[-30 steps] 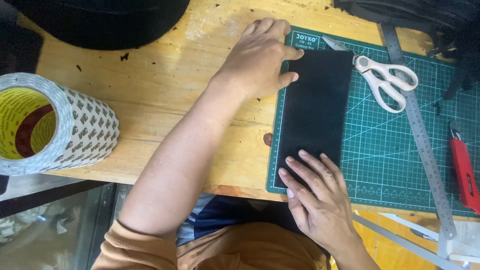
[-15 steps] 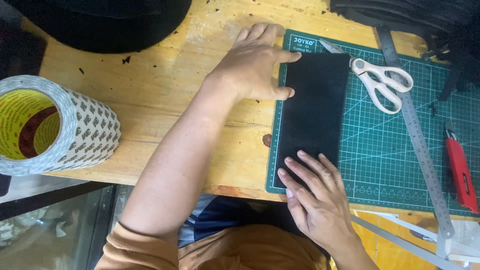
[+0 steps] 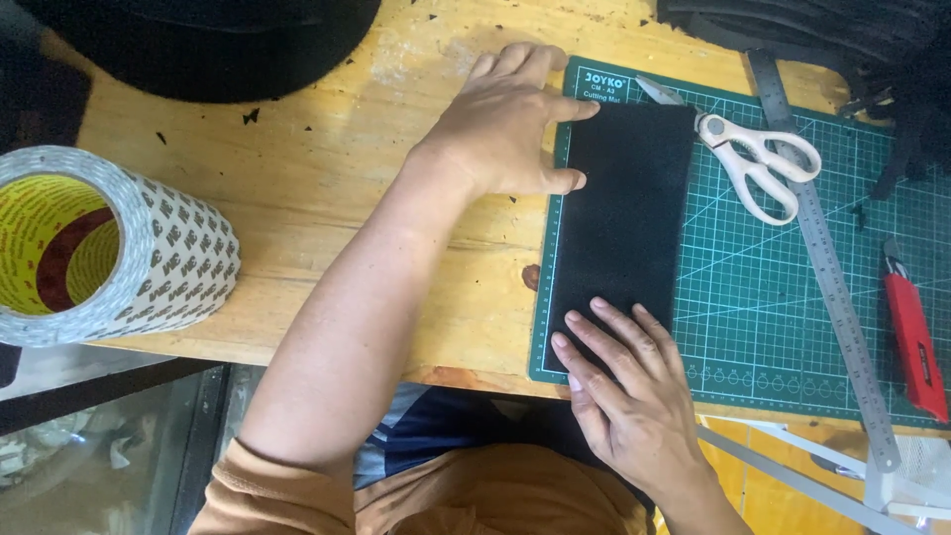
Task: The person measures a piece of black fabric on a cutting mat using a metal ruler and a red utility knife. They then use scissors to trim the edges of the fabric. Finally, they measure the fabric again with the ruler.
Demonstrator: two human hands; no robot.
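Note:
A black rectangular sheet point(image 3: 624, 213) lies flat on a green cutting mat point(image 3: 763, 297) on the wooden table point(image 3: 327, 188). My left hand point(image 3: 505, 124) rests at the sheet's far left corner, fingers spread, fingertips touching its edge. My right hand point(image 3: 629, 381) presses flat on the sheet's near end, fingers apart. Neither hand grips anything.
White-handled scissors point(image 3: 758, 159) lie on the mat just right of the sheet. A long steel ruler point(image 3: 827, 272) runs down the mat, with a red utility knife point(image 3: 913, 342) beyond it. A big roll of patterned tape point(image 3: 109, 248) stands at the left. Dark fabric point(image 3: 198, 40) covers the far edge.
My left hand slid slightly left along the sheet's far corner, off its top. The right hand and sheet have stayed put.

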